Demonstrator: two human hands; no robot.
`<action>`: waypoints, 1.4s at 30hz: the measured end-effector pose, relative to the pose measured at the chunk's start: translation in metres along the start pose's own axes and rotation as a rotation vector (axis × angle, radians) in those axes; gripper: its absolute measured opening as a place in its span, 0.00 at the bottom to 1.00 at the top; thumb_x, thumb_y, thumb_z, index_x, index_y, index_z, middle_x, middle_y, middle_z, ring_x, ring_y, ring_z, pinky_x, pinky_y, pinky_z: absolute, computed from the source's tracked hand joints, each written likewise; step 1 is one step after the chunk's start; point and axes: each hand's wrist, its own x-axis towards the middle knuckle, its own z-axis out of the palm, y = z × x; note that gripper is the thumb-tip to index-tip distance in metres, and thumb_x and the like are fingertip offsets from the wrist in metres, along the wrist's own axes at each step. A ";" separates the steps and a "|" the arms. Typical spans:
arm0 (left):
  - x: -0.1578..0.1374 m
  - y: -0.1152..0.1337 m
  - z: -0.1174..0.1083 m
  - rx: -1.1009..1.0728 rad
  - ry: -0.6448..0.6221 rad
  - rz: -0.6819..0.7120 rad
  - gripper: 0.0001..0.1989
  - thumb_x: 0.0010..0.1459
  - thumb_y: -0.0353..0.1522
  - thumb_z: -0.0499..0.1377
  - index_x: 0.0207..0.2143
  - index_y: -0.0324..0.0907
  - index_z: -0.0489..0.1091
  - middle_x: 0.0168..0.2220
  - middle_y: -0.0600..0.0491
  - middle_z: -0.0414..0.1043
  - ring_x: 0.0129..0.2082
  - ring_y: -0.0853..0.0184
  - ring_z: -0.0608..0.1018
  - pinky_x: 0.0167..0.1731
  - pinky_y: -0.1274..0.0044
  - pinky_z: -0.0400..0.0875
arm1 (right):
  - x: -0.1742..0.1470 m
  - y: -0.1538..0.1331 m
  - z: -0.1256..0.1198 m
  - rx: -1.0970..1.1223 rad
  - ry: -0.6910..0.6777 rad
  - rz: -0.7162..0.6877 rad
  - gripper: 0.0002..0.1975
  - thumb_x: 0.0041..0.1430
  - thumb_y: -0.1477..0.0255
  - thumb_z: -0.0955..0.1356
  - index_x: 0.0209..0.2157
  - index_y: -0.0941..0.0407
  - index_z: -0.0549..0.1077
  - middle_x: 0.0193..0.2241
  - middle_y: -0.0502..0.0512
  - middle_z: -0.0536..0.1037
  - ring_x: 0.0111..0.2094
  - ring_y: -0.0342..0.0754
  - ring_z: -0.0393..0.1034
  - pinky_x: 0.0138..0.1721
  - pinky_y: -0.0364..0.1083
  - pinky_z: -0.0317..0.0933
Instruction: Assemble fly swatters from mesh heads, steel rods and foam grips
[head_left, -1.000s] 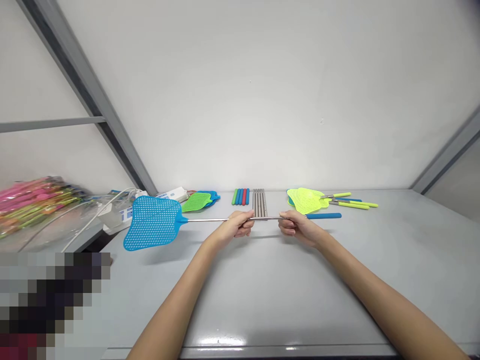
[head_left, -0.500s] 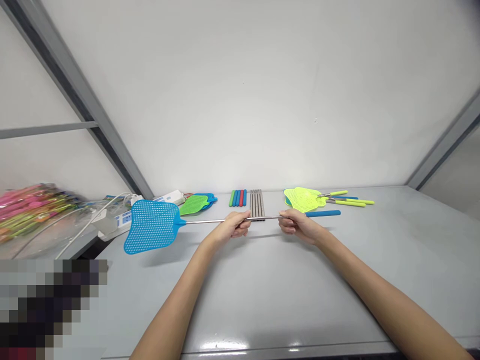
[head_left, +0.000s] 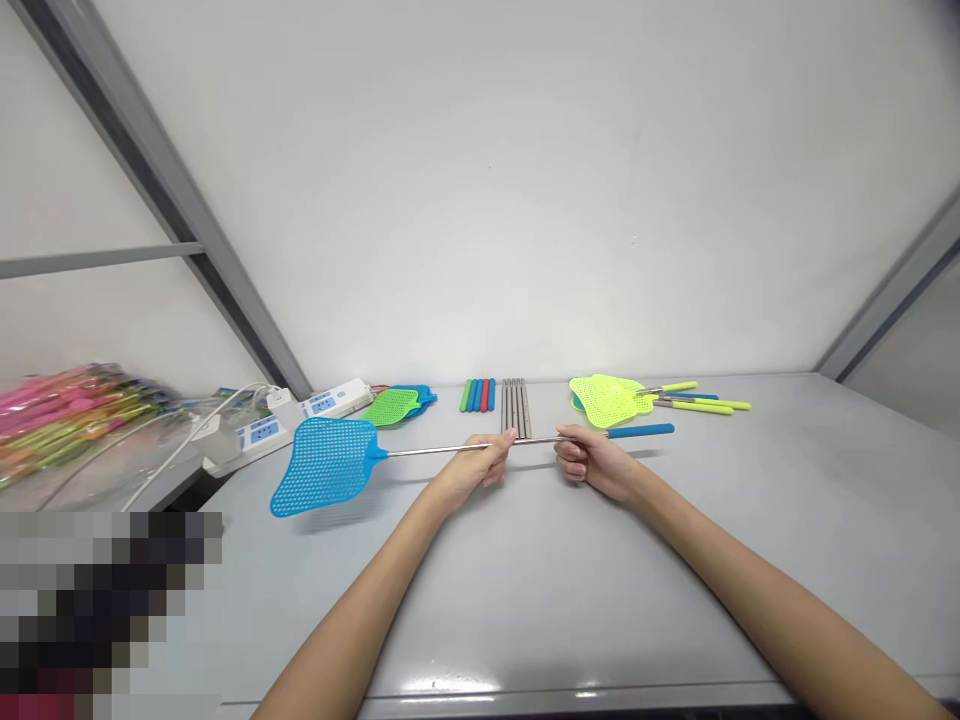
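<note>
A blue fly swatter (head_left: 326, 467) is held crosswise above the grey table (head_left: 570, 590), its mesh head on the left and its blue grip on the right. My left hand (head_left: 480, 470) is closed round the middle of its thin metal rod. Near the grip, my right hand (head_left: 592, 460) is closed on the same rod. Just behind my hands lie several metal rods (head_left: 515, 405) side by side. Left of them is a row of green, blue and red handle grips (head_left: 478, 395).
Loose green and blue swatter heads (head_left: 394, 406) lie at the back left, near white power strips (head_left: 262, 435) with cables. Swatters with a yellow head (head_left: 611, 400) on top are stacked at the back right. Bagged colourful items (head_left: 82, 410) sit far left. A wall (head_left: 487, 200) stands behind.
The swatter's head has shifted right and slightly down, while its grip end has moved a little left. My left hand has moved slightly right, closer to my right hand.
</note>
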 end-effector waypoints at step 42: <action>0.003 -0.002 0.026 -0.078 0.013 0.015 0.22 0.53 0.45 0.51 0.16 0.41 0.52 0.12 0.63 0.47 0.12 0.77 0.55 0.16 0.80 0.53 | 0.000 0.014 0.022 0.038 -0.087 0.050 0.19 0.54 0.61 0.61 0.15 0.58 0.61 0.13 0.44 0.53 0.15 0.38 0.48 0.19 0.41 0.43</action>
